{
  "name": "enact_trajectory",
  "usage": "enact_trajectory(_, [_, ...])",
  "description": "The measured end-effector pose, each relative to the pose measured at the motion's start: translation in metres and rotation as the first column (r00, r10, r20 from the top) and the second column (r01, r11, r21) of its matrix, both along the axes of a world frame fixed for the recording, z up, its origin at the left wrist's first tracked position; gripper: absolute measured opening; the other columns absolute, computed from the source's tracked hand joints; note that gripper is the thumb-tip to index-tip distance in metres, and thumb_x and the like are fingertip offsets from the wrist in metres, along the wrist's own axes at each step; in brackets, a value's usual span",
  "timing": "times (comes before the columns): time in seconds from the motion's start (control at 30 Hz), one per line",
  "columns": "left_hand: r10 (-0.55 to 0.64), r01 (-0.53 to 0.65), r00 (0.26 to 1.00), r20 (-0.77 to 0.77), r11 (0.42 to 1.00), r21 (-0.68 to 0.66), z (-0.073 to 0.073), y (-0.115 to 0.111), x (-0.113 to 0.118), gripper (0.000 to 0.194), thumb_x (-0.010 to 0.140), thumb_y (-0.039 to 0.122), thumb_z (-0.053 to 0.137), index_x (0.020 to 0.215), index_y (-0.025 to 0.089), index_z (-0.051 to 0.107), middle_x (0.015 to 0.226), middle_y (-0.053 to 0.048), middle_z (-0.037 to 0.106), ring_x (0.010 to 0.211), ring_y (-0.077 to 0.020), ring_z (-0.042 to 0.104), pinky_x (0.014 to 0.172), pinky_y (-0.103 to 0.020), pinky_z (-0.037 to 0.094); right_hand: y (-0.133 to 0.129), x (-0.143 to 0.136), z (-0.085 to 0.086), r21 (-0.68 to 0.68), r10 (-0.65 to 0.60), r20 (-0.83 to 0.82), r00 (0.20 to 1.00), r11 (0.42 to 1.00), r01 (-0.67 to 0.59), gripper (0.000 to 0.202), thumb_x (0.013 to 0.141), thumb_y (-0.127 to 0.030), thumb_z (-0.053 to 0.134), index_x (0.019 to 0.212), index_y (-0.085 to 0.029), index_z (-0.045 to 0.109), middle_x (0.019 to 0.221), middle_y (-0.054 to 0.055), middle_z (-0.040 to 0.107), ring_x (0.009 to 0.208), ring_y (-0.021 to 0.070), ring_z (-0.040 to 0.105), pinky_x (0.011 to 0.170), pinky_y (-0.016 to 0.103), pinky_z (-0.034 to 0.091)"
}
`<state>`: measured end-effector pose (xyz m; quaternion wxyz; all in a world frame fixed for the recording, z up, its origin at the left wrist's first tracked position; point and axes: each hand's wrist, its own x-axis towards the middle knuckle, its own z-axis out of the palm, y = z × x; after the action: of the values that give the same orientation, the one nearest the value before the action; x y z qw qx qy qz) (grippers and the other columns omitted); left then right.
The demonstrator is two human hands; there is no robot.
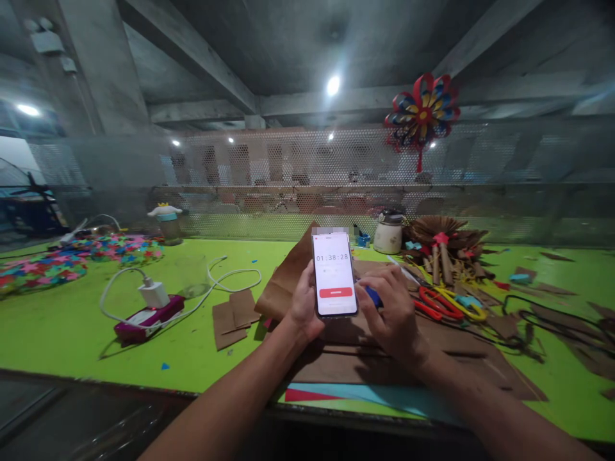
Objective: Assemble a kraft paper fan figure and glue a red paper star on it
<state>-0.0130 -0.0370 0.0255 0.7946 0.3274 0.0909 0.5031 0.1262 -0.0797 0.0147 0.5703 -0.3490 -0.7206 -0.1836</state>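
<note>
A phone (335,272) with a lit white screen, a timer reading 01:38:28 and a red button, is held upright in my left hand (305,301). My right hand (390,307) is just right of the phone, its fingers bent round a small dark blue object (373,296) that I cannot make out clearly. Beneath both hands lie brown paper sheets (355,368), and one brown piece (288,275) stands up tilted behind my left hand. Blue and red strips (312,395) stick out at the table's front edge.
Red-handled scissors (435,307) and yellow-handled scissors (464,304) lie on the right, near a black cord (542,320). A purple power strip (148,320) with a white charger, a clear cup (191,278) and paper stars (120,248) are left. A jar (388,234) stands behind.
</note>
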Motion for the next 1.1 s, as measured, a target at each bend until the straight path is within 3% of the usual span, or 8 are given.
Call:
enact_trajectory(0.2, [-0.031, 0.03, 0.999, 0.017, 0.999, 0.027, 0.0, -0.001, -0.001, 0.047, 0.084, 0.041, 0.039, 0.118, 0.011, 0.05, 0.1, -0.012, 0.065, 0.088, -0.0247, 0.062, 0.08, -0.037, 0.046, 0.004, 0.002, -0.001, -0.087, -0.015, -0.112, 0.994, 0.996, 0.005, 0.01, 0.082, -0.022, 0.047, 0.074, -0.018, 0.052, 0.067, 0.003, 0.051, 0.066, 0.017, 0.045, 0.064, 0.034, 0.038])
enact_trajectory(0.37, [-0.131, 0.131, 0.991, -0.016, 0.99, 0.056, -0.004, 0.001, -0.003, 0.051, 0.083, 0.045, 0.039, 0.118, 0.01, 0.05, 0.099, -0.014, 0.065, 0.086, -0.0272, 0.062, 0.079, -0.042, 0.046, 0.009, 0.005, -0.002, -0.201, 0.002, -0.242, 0.97, 0.978, -0.052, 0.019, 0.084, -0.026, 0.046, 0.068, -0.019, 0.052, 0.061, 0.001, 0.054, 0.06, 0.0146, 0.049, 0.06, 0.03, 0.04])
enact_trajectory(0.5, [-0.16, 0.161, 0.987, -0.018, 0.985, 0.066, -0.005, 0.002, -0.003, 0.054, 0.082, 0.048, 0.038, 0.119, 0.01, 0.05, 0.097, -0.015, 0.066, 0.085, -0.0281, 0.063, 0.078, -0.043, 0.047, 0.023, 0.01, -0.008, -0.28, 0.029, -0.326, 0.945, 0.952, -0.126, 0.022, 0.085, -0.032, 0.044, 0.07, -0.019, 0.053, 0.062, 0.002, 0.056, 0.06, 0.0152, 0.052, 0.056, 0.029, 0.042])
enact_trajectory(0.63, [-0.204, 0.205, 0.979, -0.015, 0.977, 0.054, -0.003, 0.002, -0.002, 0.055, 0.083, 0.047, 0.036, 0.118, 0.008, 0.05, 0.095, -0.016, 0.066, 0.084, -0.0278, 0.063, 0.077, -0.043, 0.047, 0.031, 0.012, -0.013, -0.36, 0.061, -0.305, 0.951, 0.916, -0.174, 0.029, 0.087, -0.038, 0.038, 0.077, -0.018, 0.057, 0.068, 0.003, 0.057, 0.066, 0.0157, 0.054, 0.06, 0.028, 0.043])
enact_trajectory(0.8, [-0.045, 0.045, 0.999, -0.007, 0.999, 0.028, -0.001, 0.0, 0.002, 0.045, 0.085, 0.038, 0.038, 0.116, 0.009, 0.052, 0.096, -0.013, 0.067, 0.083, -0.0245, 0.064, 0.079, -0.039, 0.048, 0.031, 0.008, -0.017, -0.509, 0.134, -0.275, 0.952, 0.82, -0.263, 0.035, 0.09, -0.038, 0.029, 0.081, -0.017, 0.054, 0.071, 0.003, 0.054, 0.065, 0.0134, 0.052, 0.057, 0.025, 0.043])
enact_trajectory(1.1, [-0.031, 0.031, 0.999, -0.039, 1.0, -0.003, -0.001, 0.0, 0.002, 0.045, 0.084, 0.04, 0.04, 0.115, 0.01, 0.053, 0.096, -0.011, 0.067, 0.082, -0.0233, 0.064, 0.078, -0.037, 0.048, 0.027, 0.007, -0.016, -0.523, 0.124, -0.242, 0.962, 0.819, -0.237, 0.035, 0.089, -0.038, 0.029, 0.073, -0.018, 0.051, 0.07, 0.003, 0.053, 0.065, 0.0141, 0.05, 0.056, 0.025, 0.042])
